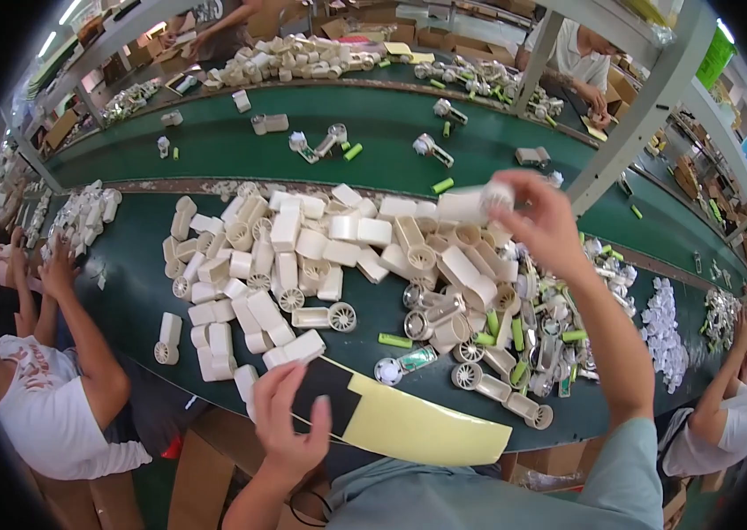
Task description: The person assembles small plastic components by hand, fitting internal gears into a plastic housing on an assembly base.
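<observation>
Through camera I see my right hand [543, 221] pinching a white casing [460, 208]; my left hand [290, 435] is spread.

head fisheye: worn on the head, pointed down and forward. wearer's teal shirt [497, 495] caught at lower edge, green workbench [130, 287] framed close, green conveyor belt [214, 150] taken in beyond, edges bowed toward the rim.
</observation>
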The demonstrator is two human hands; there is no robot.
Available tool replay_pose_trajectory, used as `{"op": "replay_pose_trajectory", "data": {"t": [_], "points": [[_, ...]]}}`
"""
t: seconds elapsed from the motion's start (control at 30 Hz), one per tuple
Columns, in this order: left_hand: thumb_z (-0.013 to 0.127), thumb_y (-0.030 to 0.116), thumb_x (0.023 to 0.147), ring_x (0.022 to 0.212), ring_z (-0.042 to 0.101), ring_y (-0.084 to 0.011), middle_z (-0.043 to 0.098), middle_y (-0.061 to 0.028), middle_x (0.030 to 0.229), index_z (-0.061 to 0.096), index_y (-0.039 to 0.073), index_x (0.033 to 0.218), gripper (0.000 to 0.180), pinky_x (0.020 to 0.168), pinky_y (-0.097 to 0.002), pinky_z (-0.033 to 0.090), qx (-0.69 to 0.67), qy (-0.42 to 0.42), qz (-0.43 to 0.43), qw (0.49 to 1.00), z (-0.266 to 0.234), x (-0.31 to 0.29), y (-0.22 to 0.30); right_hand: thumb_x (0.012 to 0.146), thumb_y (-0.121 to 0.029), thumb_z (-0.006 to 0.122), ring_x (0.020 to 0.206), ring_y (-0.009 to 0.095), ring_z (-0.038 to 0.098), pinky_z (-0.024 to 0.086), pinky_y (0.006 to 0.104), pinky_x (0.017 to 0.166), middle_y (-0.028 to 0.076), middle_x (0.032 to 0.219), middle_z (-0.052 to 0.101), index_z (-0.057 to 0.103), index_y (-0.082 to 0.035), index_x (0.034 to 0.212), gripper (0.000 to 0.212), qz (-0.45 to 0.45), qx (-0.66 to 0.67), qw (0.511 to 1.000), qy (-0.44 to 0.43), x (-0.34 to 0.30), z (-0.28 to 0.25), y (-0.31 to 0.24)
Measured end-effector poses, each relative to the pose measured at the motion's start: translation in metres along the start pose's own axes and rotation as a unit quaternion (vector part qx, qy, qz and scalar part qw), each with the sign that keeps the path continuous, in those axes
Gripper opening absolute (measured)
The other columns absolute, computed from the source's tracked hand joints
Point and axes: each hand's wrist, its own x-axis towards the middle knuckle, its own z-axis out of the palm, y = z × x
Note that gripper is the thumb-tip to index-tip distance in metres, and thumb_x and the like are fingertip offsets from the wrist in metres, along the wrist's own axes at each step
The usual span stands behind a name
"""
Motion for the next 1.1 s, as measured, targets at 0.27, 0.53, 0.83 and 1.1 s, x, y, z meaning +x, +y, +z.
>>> {"op": "replay_pose_trajectory", "data": {"t": [0.27, 0.53, 0.83, 1.1], "points": [[0.087, 0.031, 0.077, 0.101, 0.056, -0.0343, 0.052, -0.0187, 0.113, 0.039, -0.005, 0.146, 0.092, 0.086, -0.0440, 0.048, 0.147, -0.044, -0.331, 0.931, -0.048, -0.033, -0.045, 0.086, -0.025, 0.075, 0.107, 0.040, 0.061, 0.052, 0.0472, 0.094, 0.021, 0.115, 0.059, 0.067, -0.005, 0.115, 0.036, 0.014, -0.350, 0.936, -0.043, 0.127, 0.001, 0.136], [0.072, 0.016, 0.088, 0.089, 0.064, -0.0329, 0.063, -0.0194, 0.104, 0.047, -0.004, 0.143, 0.064, 0.080, -0.0408, 0.053, 0.099, -0.013, -0.324, 0.941, -0.048, -0.047, -0.061, 0.091, -0.025, 0.070, 0.120, 0.039, 0.060, 0.052, 0.0478, 0.100, 0.019, 0.128, 0.058, 0.061, -0.011, 0.131, 0.042, -0.031, -0.397, 0.905, -0.153, 0.215, 0.121, 0.161], [0.069, -0.002, 0.086, 0.114, 0.062, -0.0325, 0.053, -0.0190, 0.129, 0.055, 0.004, 0.131, 0.048, 0.096, -0.0401, 0.051, -0.355, -0.143, -0.163, 0.909, -0.030, -0.033, -0.028, 0.089, -0.022, 0.074, 0.103, 0.033, 0.070, 0.055, 0.0446, 0.089, 0.019, 0.112, 0.071, 0.059, -0.003, 0.127, 0.044, -0.035, -0.273, 0.950, -0.147, 0.224, 0.094, 0.125], [0.051, -0.014, 0.097, 0.112, 0.067, -0.0488, 0.033, -0.0334, 0.153, 0.061, 0.002, 0.104, 0.020, 0.090, -0.0530, 0.062, -0.593, -0.266, -0.086, 0.755, 0.027, 0.011, -0.014, 0.097, -0.009, 0.064, 0.089, 0.012, 0.063, 0.053, 0.0279, 0.078, 0.007, 0.114, 0.065, 0.052, -0.002, 0.138, 0.043, -0.037, 0.160, 0.984, -0.064, 0.086, 0.006, -0.035]]}}
